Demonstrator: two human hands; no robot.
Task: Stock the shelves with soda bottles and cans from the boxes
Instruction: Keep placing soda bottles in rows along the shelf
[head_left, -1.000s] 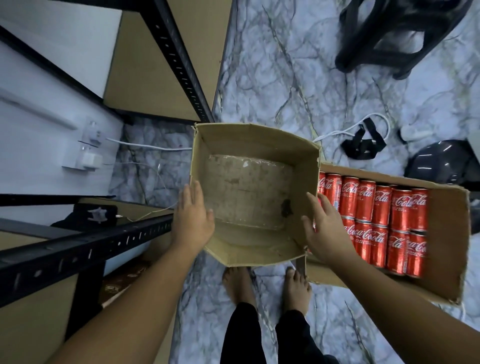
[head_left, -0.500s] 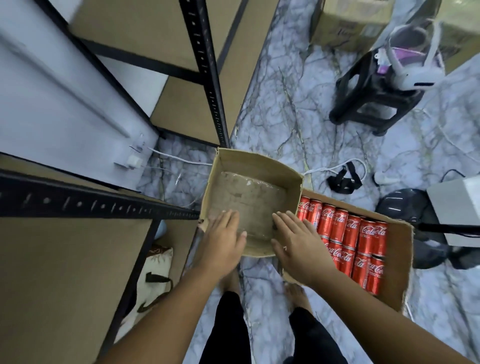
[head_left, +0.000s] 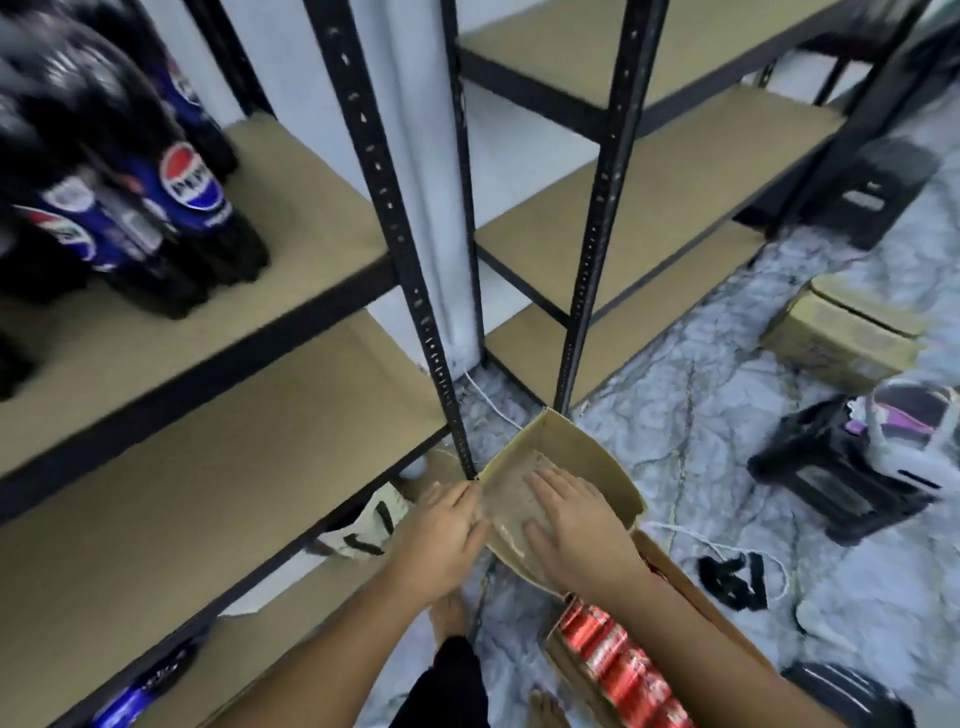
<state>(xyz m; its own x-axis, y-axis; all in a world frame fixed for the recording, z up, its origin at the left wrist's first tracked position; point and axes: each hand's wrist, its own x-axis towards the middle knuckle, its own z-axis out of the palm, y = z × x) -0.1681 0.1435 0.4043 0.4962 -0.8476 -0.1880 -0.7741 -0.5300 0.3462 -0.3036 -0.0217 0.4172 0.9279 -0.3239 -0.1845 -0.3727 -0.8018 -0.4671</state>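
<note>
An empty cardboard box (head_left: 582, 441) sits on the marble floor at the foot of the black shelf post (head_left: 415, 291). My left hand (head_left: 441, 530) hovers at its near left rim with fingers straight. Fingers flat, my right hand (head_left: 576, 525) is spread over the box's inside; whether it touches the bottom is unclear. Neither hand holds anything. A second box (head_left: 691, 587) beneath my right forearm holds several red cola cans (head_left: 618, 660). Dark Pepsi bottles (head_left: 171, 208) stand on the upper left shelf (head_left: 291, 218). The frame is motion-blurred.
A bare shelf board (head_left: 234, 467) lies to the left, and a second rack (head_left: 644, 208) stands behind the box. A closed carton (head_left: 841, 338), a black stool (head_left: 841, 483) with a headset, a black strap (head_left: 732, 577) and white cables lie on the floor. My bare feet are below.
My view has swung up from the floor to the shelves. Both hands have come closer together over the empty box, and the right one has left the cans' side.
</note>
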